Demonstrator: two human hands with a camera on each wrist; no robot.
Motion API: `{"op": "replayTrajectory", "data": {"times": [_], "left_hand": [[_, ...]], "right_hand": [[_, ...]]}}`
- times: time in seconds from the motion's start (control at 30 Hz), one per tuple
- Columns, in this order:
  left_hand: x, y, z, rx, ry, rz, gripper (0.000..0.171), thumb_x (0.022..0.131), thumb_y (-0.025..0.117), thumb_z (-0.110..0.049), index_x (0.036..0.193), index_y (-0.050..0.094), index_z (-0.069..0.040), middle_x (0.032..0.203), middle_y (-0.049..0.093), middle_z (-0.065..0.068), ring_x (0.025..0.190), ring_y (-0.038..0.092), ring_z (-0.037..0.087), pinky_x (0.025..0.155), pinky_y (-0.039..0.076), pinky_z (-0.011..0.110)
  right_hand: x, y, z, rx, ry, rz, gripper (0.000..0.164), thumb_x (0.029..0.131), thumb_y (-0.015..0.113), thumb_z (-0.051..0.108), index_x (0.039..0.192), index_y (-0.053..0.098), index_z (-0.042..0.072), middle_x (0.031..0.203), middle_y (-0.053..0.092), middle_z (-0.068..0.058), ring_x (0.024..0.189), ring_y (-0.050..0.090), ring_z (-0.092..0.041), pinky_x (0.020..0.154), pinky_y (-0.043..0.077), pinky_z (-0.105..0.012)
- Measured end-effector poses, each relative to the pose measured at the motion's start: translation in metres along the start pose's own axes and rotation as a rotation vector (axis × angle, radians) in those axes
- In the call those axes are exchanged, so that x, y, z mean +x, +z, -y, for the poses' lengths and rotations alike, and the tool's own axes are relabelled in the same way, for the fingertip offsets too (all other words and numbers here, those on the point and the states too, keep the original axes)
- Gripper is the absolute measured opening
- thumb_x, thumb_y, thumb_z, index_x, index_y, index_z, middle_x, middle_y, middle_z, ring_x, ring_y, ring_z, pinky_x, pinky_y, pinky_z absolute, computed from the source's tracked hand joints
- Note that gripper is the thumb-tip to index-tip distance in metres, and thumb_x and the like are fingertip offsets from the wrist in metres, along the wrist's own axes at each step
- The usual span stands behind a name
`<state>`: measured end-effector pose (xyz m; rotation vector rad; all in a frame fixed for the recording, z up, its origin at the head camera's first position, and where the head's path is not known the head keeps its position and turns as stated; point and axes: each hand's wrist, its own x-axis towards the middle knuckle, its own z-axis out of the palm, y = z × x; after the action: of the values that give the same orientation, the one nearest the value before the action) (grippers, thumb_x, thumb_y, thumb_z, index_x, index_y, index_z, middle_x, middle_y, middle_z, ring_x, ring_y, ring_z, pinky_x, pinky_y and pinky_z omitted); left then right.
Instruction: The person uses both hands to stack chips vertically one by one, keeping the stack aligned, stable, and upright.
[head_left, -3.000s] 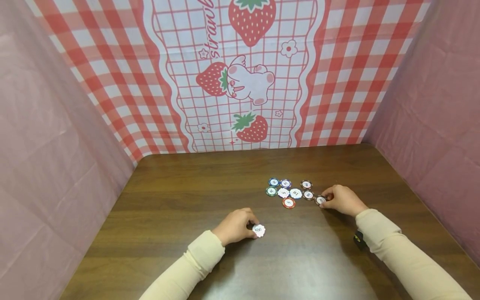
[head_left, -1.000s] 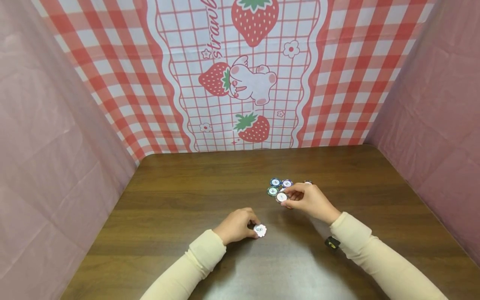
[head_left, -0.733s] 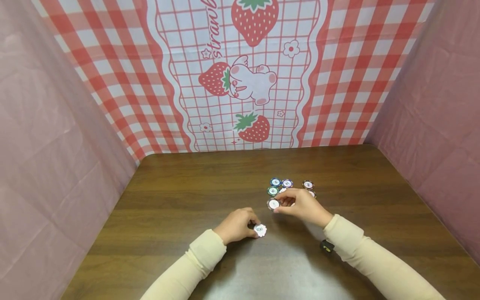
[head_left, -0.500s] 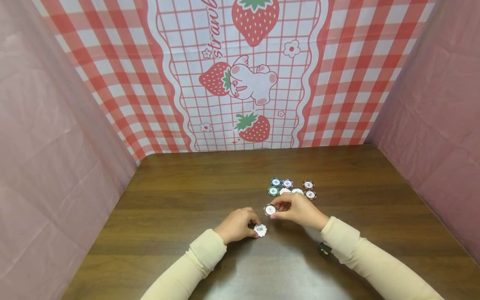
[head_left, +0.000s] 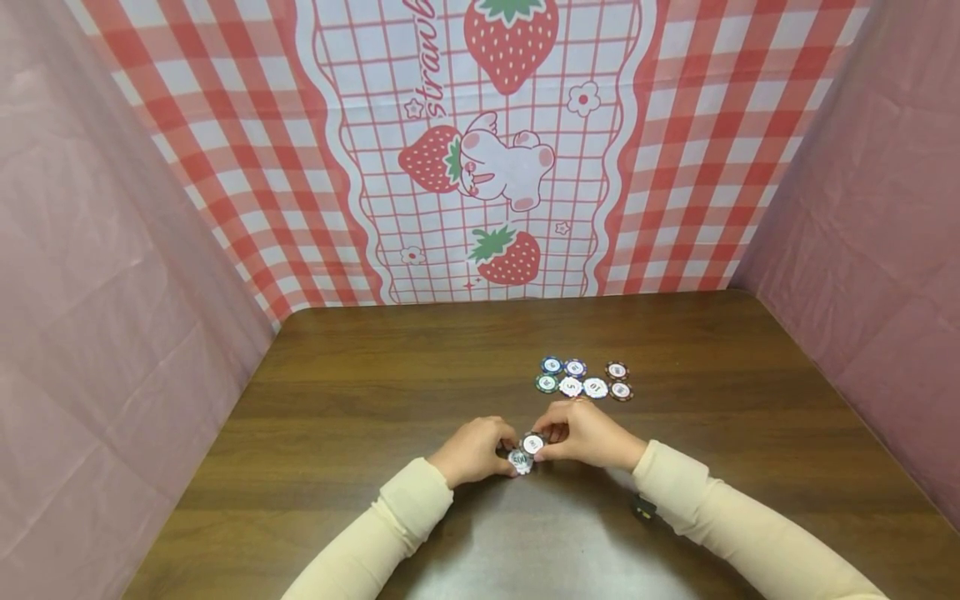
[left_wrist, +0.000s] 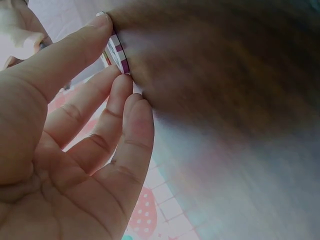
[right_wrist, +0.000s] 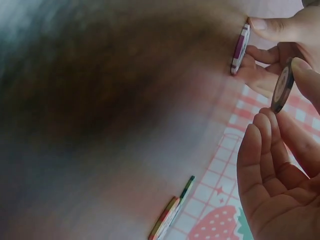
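Observation:
My left hand (head_left: 472,451) pinches a white scalloped poker chip (head_left: 519,462) marked 500 between thumb and fingertips, flat at the table. In the left wrist view this white chip (left_wrist: 120,55) shows its purple-and-white edge. My right hand (head_left: 591,435) grips a dark-rimmed poker chip (head_left: 533,443) with a white centre by its edge. It overlaps the far right side of the 500 chip in the head view. From the right wrist, the dark chip (right_wrist: 283,87) shows a gap from the white chip (right_wrist: 241,48), raised off the table.
Behind the right hand lie several chips on the brown table (head_left: 375,375): blue (head_left: 552,365), purple-blue (head_left: 575,367), green (head_left: 547,383), white ones (head_left: 596,387) and two brown-black (head_left: 618,370). A strawberry-print cloth (head_left: 480,167) hangs at the back; pink cloth (head_left: 862,208) hangs at both sides.
My right hand took the dark chip from the right end of the group and carried it left and nearer, over to the 500 chip. My left hand has stayed in place.

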<state>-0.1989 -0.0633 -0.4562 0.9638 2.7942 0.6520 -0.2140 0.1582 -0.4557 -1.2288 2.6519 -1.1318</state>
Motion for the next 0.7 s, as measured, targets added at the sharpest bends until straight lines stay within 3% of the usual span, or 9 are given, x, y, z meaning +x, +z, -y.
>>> {"op": "replayTrajectory", "data": {"times": [0.7], "left_hand": [[0.0,0.001,0.0,-0.04,-0.025,-0.009,0.026,0.069,0.087,-0.019,0.091,0.074,-0.012,0.079,0.066,-0.003,0.072,0.055,0.004,0.066,0.042,0.016]], "right_hand": [[0.005,0.011,0.009,-0.043,0.089,0.064,0.022,0.072,0.085,0.02,0.088,0.075,0.01,0.076,0.063,0.004,0.067,0.057,-0.003,0.06,0.048,-0.017]]}}
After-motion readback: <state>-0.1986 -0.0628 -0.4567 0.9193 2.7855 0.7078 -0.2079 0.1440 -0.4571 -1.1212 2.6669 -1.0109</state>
